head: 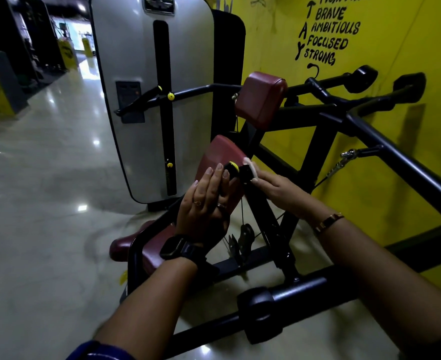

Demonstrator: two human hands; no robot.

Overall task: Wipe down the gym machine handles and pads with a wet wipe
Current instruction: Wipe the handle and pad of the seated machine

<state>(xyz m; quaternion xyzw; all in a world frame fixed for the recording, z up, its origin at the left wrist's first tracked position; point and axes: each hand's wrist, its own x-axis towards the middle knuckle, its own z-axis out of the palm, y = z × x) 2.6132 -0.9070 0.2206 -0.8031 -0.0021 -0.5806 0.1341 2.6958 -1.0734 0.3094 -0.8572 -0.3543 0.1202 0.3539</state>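
Observation:
A black gym machine with maroon pads stands against a yellow wall. My left hand (209, 201) lies with straight fingers against the lower maroon pad (222, 152), its fingertips by a black knob with a yellow cap (232, 168). My right hand (273, 188) pinches a white wet wipe (250, 166) and presses it on a black bracket (245, 174) beside that knob. An upper maroon pad (262, 100) sits higher on the frame. The maroon seat (131, 245) is low at the left.
The grey weight-stack cover (141, 100) rises behind the pads. Black handles (364, 76) reach toward the yellow wall (395, 152). A thick black bar with a padded roller (263, 313) crosses in front of my arms. Glossy floor (45, 203) spreads to the left.

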